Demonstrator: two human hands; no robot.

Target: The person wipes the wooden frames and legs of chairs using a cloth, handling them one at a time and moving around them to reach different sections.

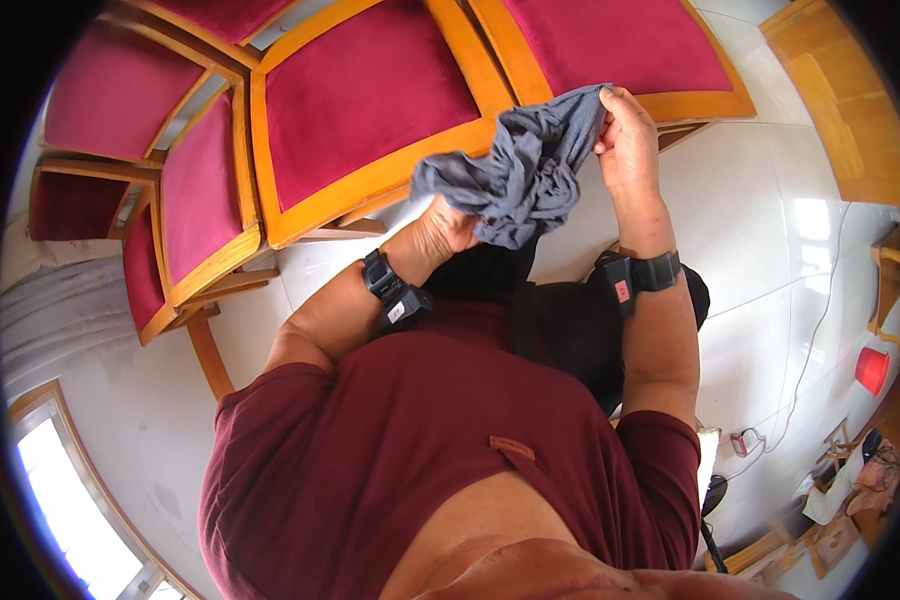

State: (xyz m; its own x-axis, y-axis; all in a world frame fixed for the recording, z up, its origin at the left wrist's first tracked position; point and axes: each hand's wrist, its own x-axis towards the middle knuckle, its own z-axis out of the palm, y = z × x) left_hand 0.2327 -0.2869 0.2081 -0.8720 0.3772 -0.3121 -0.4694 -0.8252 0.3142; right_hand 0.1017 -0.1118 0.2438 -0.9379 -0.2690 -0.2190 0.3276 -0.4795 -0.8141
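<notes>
A crumpled grey-blue cloth point(529, 176) hangs between my two hands, in front of the wooden chairs. My right hand point(626, 135) pinches its upper right corner between thumb and fingers, drawing that part taut. Under the bunched left part is my left hand point(450, 225), its fingers largely hidden by the fabric. Just beyond the cloth stands a wooden chair with a dark red padded seat point(367, 97). A second red seat point(615, 45) lies past my right hand. Both wrists carry black strapped devices.
More red-padded chairs point(202, 169) crowd the left side. A wooden cabinet point(847, 105) stands at the upper right. A cable point(810, 352) runs over the pale tiled floor point(750, 225), and a red bucket point(871, 372) sits at the far right. A bright window point(75, 517) shows at lower left.
</notes>
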